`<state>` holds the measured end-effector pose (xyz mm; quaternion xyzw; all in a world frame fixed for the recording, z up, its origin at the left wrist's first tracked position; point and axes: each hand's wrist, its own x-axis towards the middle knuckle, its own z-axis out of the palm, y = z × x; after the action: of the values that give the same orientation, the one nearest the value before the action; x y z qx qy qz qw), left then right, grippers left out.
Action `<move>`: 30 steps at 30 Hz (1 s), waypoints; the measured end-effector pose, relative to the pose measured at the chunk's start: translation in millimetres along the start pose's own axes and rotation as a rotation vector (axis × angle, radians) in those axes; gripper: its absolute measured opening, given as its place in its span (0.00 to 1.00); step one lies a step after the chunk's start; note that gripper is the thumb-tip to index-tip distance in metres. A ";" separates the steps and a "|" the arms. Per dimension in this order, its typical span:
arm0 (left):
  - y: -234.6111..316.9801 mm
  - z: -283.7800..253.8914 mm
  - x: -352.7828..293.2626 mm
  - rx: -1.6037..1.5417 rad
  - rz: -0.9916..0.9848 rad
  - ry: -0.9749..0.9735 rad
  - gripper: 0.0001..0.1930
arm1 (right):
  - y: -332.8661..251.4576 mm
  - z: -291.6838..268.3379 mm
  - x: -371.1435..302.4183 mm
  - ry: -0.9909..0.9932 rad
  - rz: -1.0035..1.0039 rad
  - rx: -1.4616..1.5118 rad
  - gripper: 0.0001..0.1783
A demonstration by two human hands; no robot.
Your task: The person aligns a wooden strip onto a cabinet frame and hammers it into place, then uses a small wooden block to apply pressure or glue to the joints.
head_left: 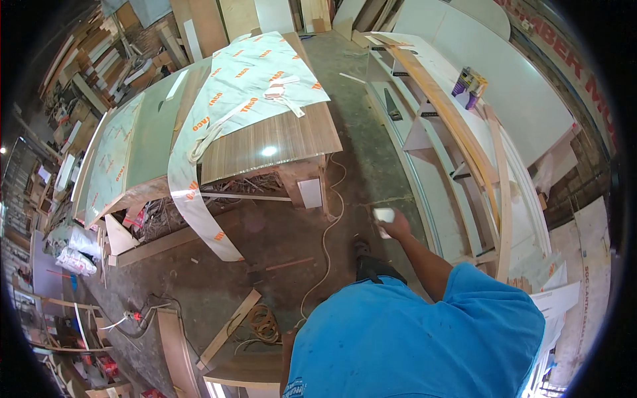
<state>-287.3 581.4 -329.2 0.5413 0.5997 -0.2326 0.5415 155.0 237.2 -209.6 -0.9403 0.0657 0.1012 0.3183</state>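
Note:
My right hand [398, 227] is held out low over the floor, its fingers closed round a small white block-like piece [383, 215]. What exactly this piece is I cannot make out. Of my left arm only a narrow strip shows beside my blue shirt, and the left hand is out of sight. Ahead and to the left stands a workbench with a wood-grain panel [285, 142] on top. A printed white protective sheet [255, 63] covers part of that panel, and a long strip of it hangs over the near edge. White straps [284, 93] lie on the sheet.
An open cabinet frame [418, 142] lies along my right, with bottles or tubes [471, 86] and a long wooden strip [464, 139] on it. A pale cable [326, 245] snakes across the floor. Boards [229, 328] and a coiled hose [264, 323] lie near my left side.

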 end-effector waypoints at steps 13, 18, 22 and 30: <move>339.3 163.8 -54.1 0.505 0.614 -0.080 0.21 | -259.2 -53.7 224.5 -0.053 -0.751 0.342 0.52; 482.1 230.9 -73.5 0.704 0.838 -0.183 0.20 | -131.0 -120.7 281.6 -0.328 -0.498 0.374 0.33; 580.0 335.5 -89.0 0.953 1.018 -0.425 0.20 | 81.1 -120.1 300.3 -0.152 0.211 0.303 0.27; 739.3 577.9 -114.9 1.336 1.204 -0.768 0.20 | 276.4 -206.6 176.1 0.748 0.684 1.603 0.22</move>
<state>588.9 261.8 -174.9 0.8397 -0.2495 -0.3694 0.3101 304.7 -117.7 -251.7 -0.3429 0.4853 -0.1940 0.7806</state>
